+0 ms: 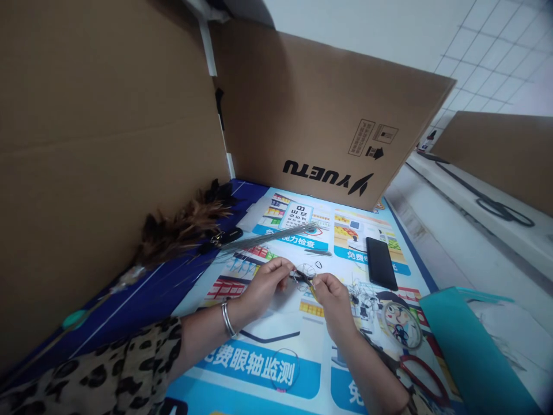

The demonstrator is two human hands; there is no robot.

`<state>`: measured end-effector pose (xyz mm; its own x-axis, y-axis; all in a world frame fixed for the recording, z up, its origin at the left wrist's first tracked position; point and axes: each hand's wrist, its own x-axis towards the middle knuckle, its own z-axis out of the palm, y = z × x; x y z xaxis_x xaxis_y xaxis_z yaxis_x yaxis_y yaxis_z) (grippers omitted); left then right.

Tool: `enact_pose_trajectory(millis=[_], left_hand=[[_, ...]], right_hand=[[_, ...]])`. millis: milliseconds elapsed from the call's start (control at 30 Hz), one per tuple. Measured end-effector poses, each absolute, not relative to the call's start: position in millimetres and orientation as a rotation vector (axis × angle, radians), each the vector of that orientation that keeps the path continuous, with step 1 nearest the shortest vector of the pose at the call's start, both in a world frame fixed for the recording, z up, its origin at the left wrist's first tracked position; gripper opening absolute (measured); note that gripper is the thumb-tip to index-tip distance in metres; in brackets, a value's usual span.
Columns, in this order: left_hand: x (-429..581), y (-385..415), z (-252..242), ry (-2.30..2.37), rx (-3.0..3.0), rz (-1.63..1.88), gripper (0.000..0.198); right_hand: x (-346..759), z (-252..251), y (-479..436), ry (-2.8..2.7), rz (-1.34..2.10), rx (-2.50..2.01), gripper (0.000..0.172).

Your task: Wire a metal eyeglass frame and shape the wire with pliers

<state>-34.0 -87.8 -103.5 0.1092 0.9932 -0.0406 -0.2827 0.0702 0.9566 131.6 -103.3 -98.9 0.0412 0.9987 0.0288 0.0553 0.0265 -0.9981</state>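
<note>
Above the middle of the printed table cover, my two hands meet at a small dark-and-yellow piece [306,279] with fine wire around it. The fingers of my left hand [268,283] are closed in a pinch at its dark end; what exactly they grip is too small to make out. My right hand [334,300] is shut on the yellow part, which looks like the handle of small pliers. Just beyond the fingers lies a small black ring [318,264]. A bundle of thin grey wires [276,233] stretches behind my left hand.
A black phone [381,263] lies to the right. Nearer are a roll of clear tape [401,326], red-handled scissors [425,377] and a teal box [475,351]. Brown feathers [185,222] lie along the left cardboard wall [108,115]. Another cardboard panel [328,115] closes the back.
</note>
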Motion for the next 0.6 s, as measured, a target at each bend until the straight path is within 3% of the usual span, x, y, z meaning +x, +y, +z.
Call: enact_pose_trajectory(millis=[600], left_hand=[[-32.2,-88.3,-101.5,0.998,1.184,1.188,0.013]], right_hand=[[134.8,-102.1,-101.5,-1.048,1.304,-1.141,0.019]])
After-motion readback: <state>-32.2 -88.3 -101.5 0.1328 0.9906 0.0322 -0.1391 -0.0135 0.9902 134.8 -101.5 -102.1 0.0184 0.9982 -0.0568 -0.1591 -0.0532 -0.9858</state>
